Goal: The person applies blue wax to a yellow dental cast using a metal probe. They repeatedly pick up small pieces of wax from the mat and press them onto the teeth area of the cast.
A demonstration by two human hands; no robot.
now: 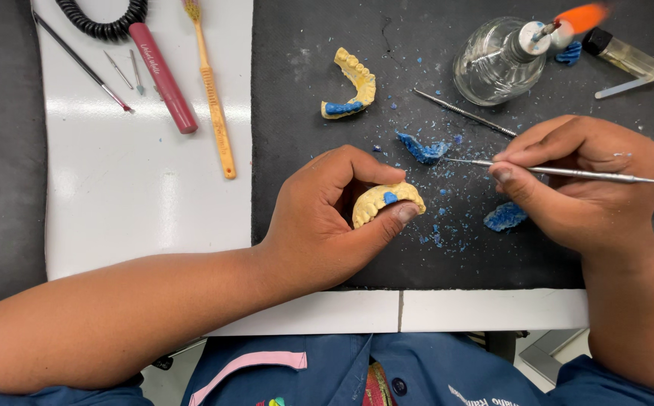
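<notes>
My left hand (327, 218) grips a yellow dental cast (381, 199) with a small blue wax patch on it, held just above the black mat (312, 98). A thin metal carving tool (567, 171) lies pinched in my right hand (579, 184), its tip pointing left toward a blue wax lump (421, 149). A second yellow cast (353, 84) with blue wax along one end lies farther back on the mat.
A glass spirit lamp (496, 62) burns with an orange flame (581, 16) at the back right. Another metal probe (464, 113) and blue wax bits (504, 216) lie on the mat. On the white bench (131, 188) are a toothbrush (212, 90), a red handpiece (163, 77) and small tools.
</notes>
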